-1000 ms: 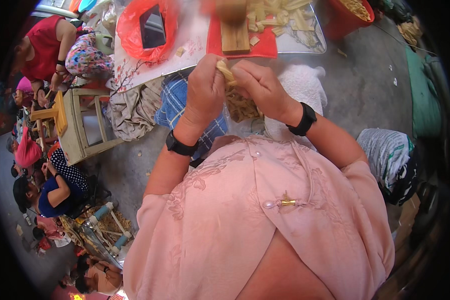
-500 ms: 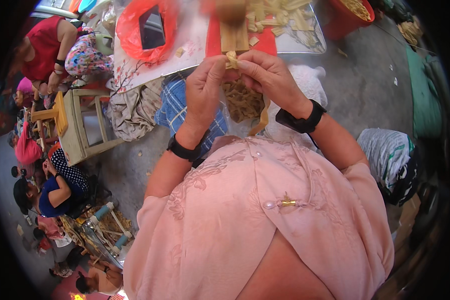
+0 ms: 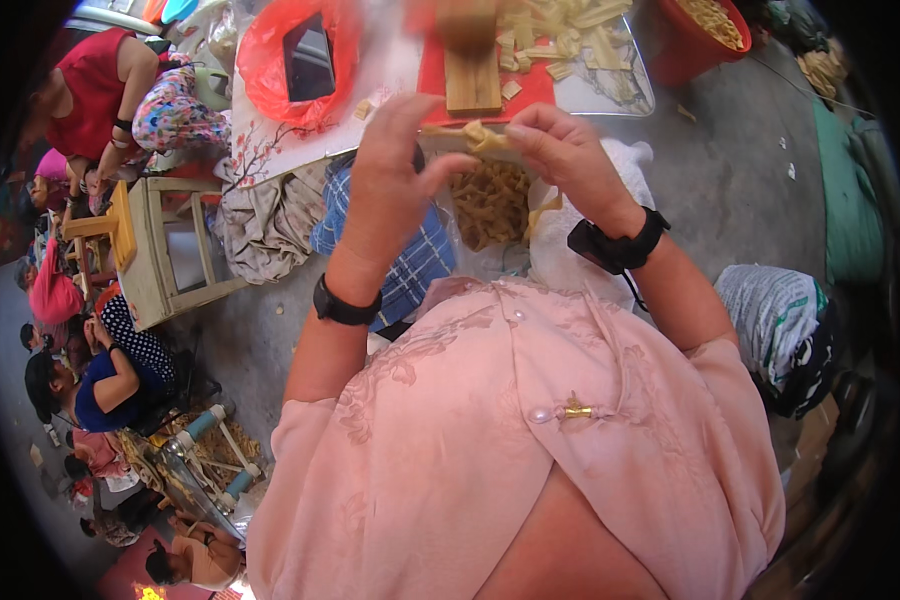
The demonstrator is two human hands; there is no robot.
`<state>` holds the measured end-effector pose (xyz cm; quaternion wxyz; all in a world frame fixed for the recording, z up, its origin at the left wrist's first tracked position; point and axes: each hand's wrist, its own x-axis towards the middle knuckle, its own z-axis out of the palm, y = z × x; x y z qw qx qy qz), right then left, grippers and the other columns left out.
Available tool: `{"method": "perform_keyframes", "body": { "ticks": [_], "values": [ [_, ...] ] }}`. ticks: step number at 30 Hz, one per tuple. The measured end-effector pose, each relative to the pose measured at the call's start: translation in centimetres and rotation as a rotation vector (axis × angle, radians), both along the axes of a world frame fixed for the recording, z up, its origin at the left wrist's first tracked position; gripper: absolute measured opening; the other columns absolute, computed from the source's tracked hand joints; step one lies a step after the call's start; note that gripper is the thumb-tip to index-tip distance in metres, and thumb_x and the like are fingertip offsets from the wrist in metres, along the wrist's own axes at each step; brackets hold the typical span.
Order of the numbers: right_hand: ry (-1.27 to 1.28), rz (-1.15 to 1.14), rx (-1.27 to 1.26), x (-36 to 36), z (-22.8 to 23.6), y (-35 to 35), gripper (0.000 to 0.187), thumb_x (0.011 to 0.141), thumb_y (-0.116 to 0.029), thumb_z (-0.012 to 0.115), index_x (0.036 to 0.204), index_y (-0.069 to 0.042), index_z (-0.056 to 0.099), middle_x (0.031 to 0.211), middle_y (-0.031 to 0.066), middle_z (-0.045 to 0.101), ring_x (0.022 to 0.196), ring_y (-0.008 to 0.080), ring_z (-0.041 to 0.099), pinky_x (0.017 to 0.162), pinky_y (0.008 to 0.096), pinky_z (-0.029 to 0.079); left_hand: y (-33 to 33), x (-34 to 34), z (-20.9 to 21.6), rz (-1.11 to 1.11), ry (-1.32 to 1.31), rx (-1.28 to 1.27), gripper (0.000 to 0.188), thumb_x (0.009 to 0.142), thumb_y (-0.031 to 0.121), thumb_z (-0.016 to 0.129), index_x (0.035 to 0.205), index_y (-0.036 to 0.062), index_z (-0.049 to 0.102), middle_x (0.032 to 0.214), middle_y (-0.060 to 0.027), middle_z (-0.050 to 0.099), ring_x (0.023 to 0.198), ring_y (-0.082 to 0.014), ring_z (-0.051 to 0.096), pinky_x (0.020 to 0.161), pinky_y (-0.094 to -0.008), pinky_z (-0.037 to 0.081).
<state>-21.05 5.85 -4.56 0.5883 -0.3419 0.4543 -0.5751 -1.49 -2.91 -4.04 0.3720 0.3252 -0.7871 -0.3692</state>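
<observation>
Outdoor work area on a grey concrete floor [image 3: 730, 190], seen from above; a low table [image 3: 270, 150] with a patterned cloth crosses the top of the view. Left hand [image 3: 395, 185] and right hand [image 3: 560, 150] are raised together in front of the chest, thumbs and fingertips pinched on the two ends of a pale yellow strip [image 3: 480, 135] stretched between them, just above the near table edge. Each wrist carries a black band. Directly below the strip, a clear bag [image 3: 490, 205] filled with similar strips sits on the lap, beside a blue checked cloth [image 3: 410, 265] on the left and a white cloth [image 3: 570, 250] on the right. On the table past the hands: a wooden block [image 3: 473, 85] on a red tray [image 3: 525, 85], cut pale pieces [image 3: 570, 35] behind it, and a red bag [image 3: 300, 60] to the left. A red tub [image 3: 705, 35] stands off the table's right end, with open floor between it and a folded striped cloth [image 3: 775, 320]. At left, a wooden stool [image 3: 160, 250] and seated people [image 3: 100, 370] narrow the free floor.
</observation>
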Motion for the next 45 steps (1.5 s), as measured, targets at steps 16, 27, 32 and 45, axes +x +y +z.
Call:
{"method": "perform_keyframes", "body": {
  "ticks": [16, 27, 32, 45],
  "values": [
    [0.258, 0.173, -0.059, 1.8, 1.4, -0.4, 0.020, 0.090, -0.017, 0.056, 0.079, -0.001, 0.058, 0.065, -0.0051, 0.050, 0.060, 0.0026, 0.042, 0.053, 0.0209, 0.036, -2.9, 0.0, -1.4, -0.159, -0.501, -0.714, 0.021, 0.078, 0.009, 0.055, 0.099, 0.0118, 0.054, 0.073, -0.0044, 0.055, 0.066, -0.0253, 0.056, 0.065, -0.0354, 0.044],
    [0.500, -0.108, -0.038, -1.9, -1.7, -4.5, 0.026, 0.084, -0.022, 0.064, 0.072, 0.001, 0.061, 0.059, -0.0016, 0.051, 0.057, 0.0055, 0.044, 0.051, 0.0231, 0.036, -3.6, -2.9, -1.8, -0.174, 0.178, 0.730, 0.018, 0.094, 0.022, 0.053, 0.104, 0.0076, 0.054, 0.070, 0.0066, 0.045, 0.055, -0.0019, 0.042, 0.051, -0.0182, 0.041],
    [0.495, -0.115, -0.025, -2.3, -1.6, -6.2, 0.028, 0.084, -0.024, 0.062, 0.072, 0.001, 0.062, 0.060, -0.0014, 0.052, 0.057, 0.0060, 0.045, 0.052, 0.0245, 0.037, -5.3, -4.2, -2.0, -0.041, 0.016, 0.591, 0.020, 0.093, 0.026, 0.054, 0.099, 0.0075, 0.056, 0.066, 0.0065, 0.044, 0.053, -0.0017, 0.041, 0.049, -0.0179, 0.039],
    [1.159, -0.323, -0.313, -1.1, -1.9, -3.7, 0.019, 0.084, -0.020, 0.058, 0.087, -0.002, 0.063, 0.072, 0.0141, 0.060, 0.070, 0.0320, 0.056, 0.065, 0.0404, 0.044, -1.2, -1.9, -2.9, 0.065, -0.240, -0.266, 0.033, 0.090, 0.034, 0.053, 0.096, 0.0033, 0.064, 0.086, -0.0078, 0.063, 0.079, -0.0174, 0.056, 0.073, -0.0298, 0.045]
  ]
}}
